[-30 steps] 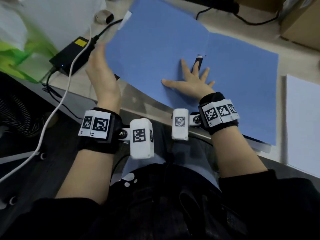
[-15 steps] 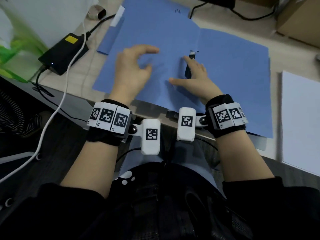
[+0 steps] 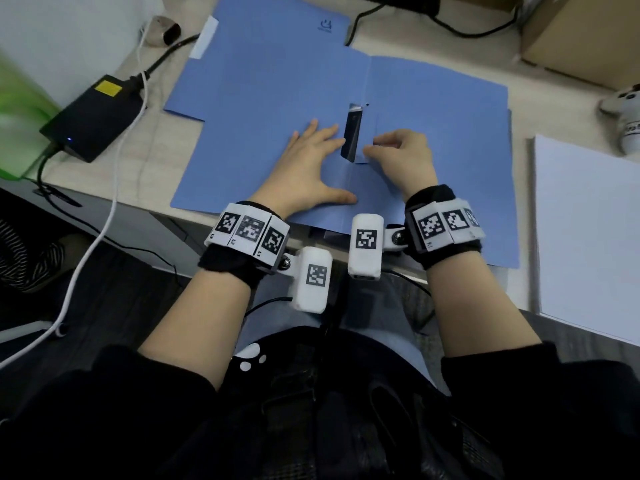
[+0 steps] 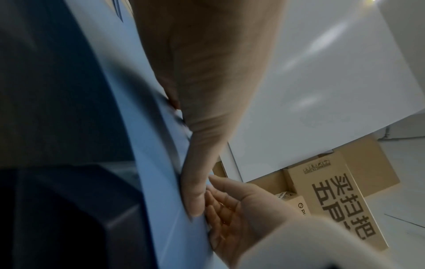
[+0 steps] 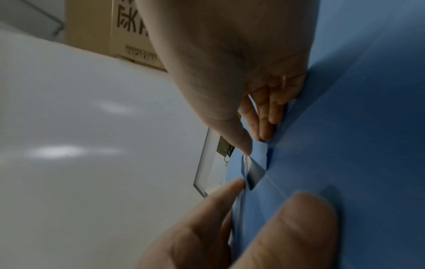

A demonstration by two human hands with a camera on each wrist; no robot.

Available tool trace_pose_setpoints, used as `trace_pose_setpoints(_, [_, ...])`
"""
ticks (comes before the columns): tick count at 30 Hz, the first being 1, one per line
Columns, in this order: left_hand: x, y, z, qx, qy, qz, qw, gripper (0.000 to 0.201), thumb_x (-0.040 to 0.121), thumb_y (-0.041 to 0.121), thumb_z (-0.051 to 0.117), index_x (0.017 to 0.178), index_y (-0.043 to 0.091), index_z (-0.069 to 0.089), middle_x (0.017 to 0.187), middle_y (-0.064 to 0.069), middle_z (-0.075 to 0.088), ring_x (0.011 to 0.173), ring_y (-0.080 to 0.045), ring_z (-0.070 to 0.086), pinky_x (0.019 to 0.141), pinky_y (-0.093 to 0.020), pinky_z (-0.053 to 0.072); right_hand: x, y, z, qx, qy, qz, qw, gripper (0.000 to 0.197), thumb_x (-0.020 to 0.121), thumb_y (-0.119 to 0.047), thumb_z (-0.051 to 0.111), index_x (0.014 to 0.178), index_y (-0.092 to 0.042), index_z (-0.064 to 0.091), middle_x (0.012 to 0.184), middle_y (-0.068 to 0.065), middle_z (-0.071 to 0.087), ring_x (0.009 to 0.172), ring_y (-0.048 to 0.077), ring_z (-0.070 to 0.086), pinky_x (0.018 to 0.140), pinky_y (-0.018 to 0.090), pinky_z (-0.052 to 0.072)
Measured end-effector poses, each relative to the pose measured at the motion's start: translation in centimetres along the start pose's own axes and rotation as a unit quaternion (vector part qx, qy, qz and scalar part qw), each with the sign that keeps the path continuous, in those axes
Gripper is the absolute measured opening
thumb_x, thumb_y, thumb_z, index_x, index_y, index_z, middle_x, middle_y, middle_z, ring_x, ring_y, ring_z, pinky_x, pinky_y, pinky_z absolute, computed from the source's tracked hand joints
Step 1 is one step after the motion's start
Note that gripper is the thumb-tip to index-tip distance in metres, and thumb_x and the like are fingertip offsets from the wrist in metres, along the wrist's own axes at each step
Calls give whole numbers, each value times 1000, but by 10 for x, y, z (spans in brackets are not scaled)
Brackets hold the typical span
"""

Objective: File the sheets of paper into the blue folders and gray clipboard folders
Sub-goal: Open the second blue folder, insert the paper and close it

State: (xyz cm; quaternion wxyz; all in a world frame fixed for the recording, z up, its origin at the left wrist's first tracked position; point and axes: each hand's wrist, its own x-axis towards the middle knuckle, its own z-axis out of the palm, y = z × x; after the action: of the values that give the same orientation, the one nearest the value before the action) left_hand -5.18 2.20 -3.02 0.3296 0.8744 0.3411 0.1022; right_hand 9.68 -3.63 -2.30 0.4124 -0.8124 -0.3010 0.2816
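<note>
Blue folder (image 3: 263,98) lies open on the desk (image 3: 173,143). Your left hand (image 3: 308,168) lies flat on its left leaf, fingers spread, fingertips just beside the clip (image 3: 350,136) at the fold. Your right hand (image 3: 401,157), right of the clip, has thumb and fingers curled, pinching a small blue flap (image 5: 262,154) by the clip. Paper stack (image 3: 588,237) sits right of the folder.
</note>
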Motion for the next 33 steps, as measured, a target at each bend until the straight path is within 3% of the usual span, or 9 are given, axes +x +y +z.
trace_pose_setpoints(4, [1, -1, 3, -4, 6, 7, 1000, 93, 67, 41, 81, 144, 19, 34, 157, 0, 22, 149, -19, 3, 120, -40, -2, 6, -5, 3, -69, -26, 23, 997, 26, 84, -26, 65, 65, -14, 52, 69, 2, 55, 76, 18, 53, 71, 28, 45])
trace_pose_setpoints(8, [2, 1, 2, 3, 14, 9, 1000, 96, 66, 42, 81, 144, 14, 33, 157, -1, 23, 148, -18, 4, 120, -38, -3, 6, -12, 2, -83, -18, 25, 996, 29, 81, -23, 64, 55, -18, 51, 63, 1, 56, 75, 23, 58, 86, 39, 54])
trace_pose_setpoints(11, [3, 4, 1, 9, 24, 15, 1000, 96, 66, 42, 81, 144, 12, 33, 156, -1, 23, 148, -18, 4, 120, -37, -4, 2, -14, -2, -69, 10, 12, 998, 22, 74, -14, 62, 54, -11, 52, 61, 8, 53, 64, 23, 52, 72, 37, 53])
trace_pose_setpoints(15, [5, 8, 5, 11, 28, 24, 999, 96, 66, 43, 81, 144, 11, 34, 156, 0, 24, 148, -17, 4, 119, -37, -5, -7, -8, -8, -62, 51, -8, 997, 18, 62, -11, 58, 63, 6, 60, 61, 16, 50, 57, 24, 43, 59, 37, 47])
trace_pose_setpoints(18, [6, 8, 10, 14, 19, 29, 999, 96, 67, 44, 80, 144, 11, 33, 157, 1, 23, 148, -16, 4, 119, -38, -5, -8, -2, -12, -74, 55, -25, 995, 22, 65, -11, 61, 68, 11, 63, 69, 25, 65, 65, 40, 57, 69, 44, 56])
trace_pose_setpoints(23, [8, 4, 15, 6, 14, 25, 1000, 97, 67, 45, 79, 145, 12, 32, 157, 1, 23, 148, -17, 5, 120, -38, -5, -11, 8, -12, -84, 32, -98, 991, 22, 85, -22, 61, 86, 0, 67, 81, 5, 62, 80, 19, 56, 76, 30, 46])
trace_pose_setpoints(26, [7, 4, 17, 3, 16, 21, 1000, 98, 66, 45, 80, 145, 12, 32, 157, 2, 23, 148, -16, 5, 120, -37, -5, -11, 9, -11, -124, -22, -120, 985, 30, 94, -23, 49, 118, -11, 62, 114, 8, 55, 110, 17, 48, 92, 28, 37])
trace_pose_setpoints(29, [7, 4, 19, 3, 17, 20, 1000, 99, 65, 45, 80, 145, 12, 33, 156, 2, 24, 148, -16, 5, 120, -36, -5, -5, 12, -13, -181, -72, -111, 975, 41, 97, -25, 43, 138, -21, 47, 133, 8, 40, 122, 20, 45, 107, 35, 35])
trace_pose_setpoints(33, [7, 4, 19, 4, 13, 11, 1000, 98, 64, 45, 81, 144, 11, 34, 156, 1, 26, 148, -16, 7, 119, -35, -4, -3, 15, -13, -267, -104, -97, 953, 44, 96, -25, 43, 140, -28, 43, 135, 7, 31, 118, 25, 49, 104, 42, 40])
